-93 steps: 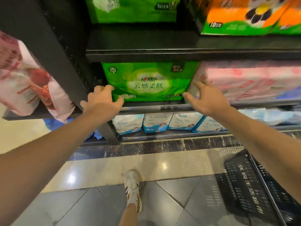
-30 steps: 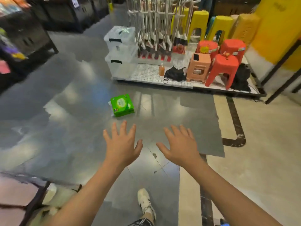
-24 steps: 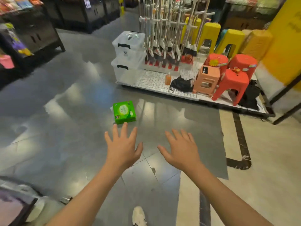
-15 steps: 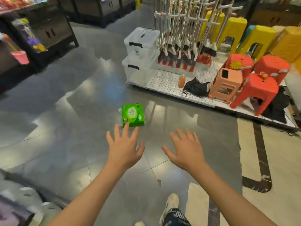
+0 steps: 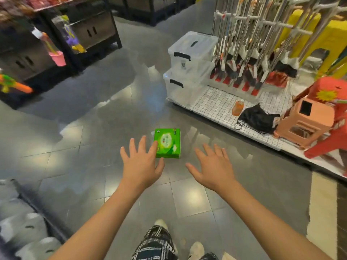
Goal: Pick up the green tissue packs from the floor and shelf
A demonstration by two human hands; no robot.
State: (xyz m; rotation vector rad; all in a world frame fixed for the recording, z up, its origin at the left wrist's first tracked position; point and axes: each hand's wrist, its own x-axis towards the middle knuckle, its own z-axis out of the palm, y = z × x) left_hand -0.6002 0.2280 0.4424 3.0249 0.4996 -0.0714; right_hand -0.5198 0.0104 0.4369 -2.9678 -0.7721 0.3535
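A green tissue pack (image 5: 168, 143) lies flat on the grey tiled floor in front of me. My left hand (image 5: 141, 163) is stretched out with fingers spread, its fingertips overlapping the pack's left edge in the view; I cannot tell if it touches. My right hand (image 5: 212, 167) is spread open to the pack's right, holding nothing. Both hands are palm down.
Two stacked clear storage boxes (image 5: 189, 66) stand on a white grid platform (image 5: 216, 104) at the right, with a mop rack (image 5: 249, 53), plastic stools (image 5: 308, 121) and a black bag (image 5: 257, 118). Dark shelves (image 5: 56, 40) with toys line the left. My leg and shoes (image 5: 159, 243) are below.
I have turned from the shelf and come closer to the green pack on the floor. Both open hands have drawn nearer to it; the left now overlaps its edge.
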